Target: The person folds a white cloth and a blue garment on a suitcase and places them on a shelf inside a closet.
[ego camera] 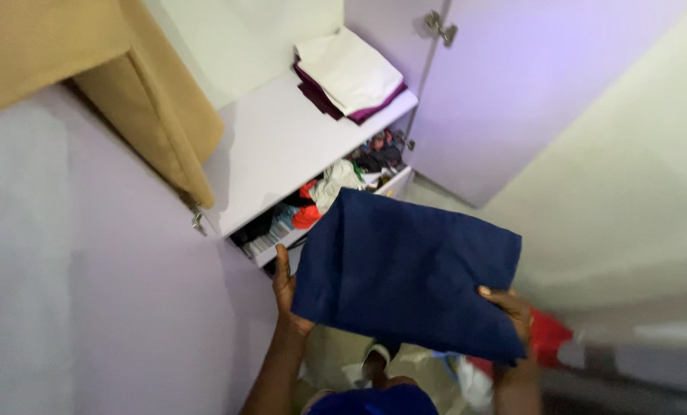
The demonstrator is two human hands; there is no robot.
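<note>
Head view, looking down into an open wardrobe. Both hands hold a folded navy blue cloth flat, out in front of the body.

Left hand: at the cloth's left edge, fingers clamped on it, thumb lying up along the edge, the other fingers hidden beneath the fabric.

Right hand: at the cloth's lower right corner, fingers curled over the top of the fabric and clamped on it.

The cloth spans the whole gap between the two sets of fingers, tilted, its far corner pointing toward the wardrobe.

Beyond the fingers, just past the cloth's far edge: a lower shelf crammed with loose mixed clothes, red, white and dark pieces jumbled together. Above that, a white shelf, with a folded stack of white over maroon fabric at its far end, well apart from the hands.

Left of the left fingers: a lilac wardrobe door, with tan fabric hanging over its top. Right and beyond: a second lilac door with a metal latch.

Below the right fingers: something red, partly hidden by the cloth; cannot tell what it is
</note>
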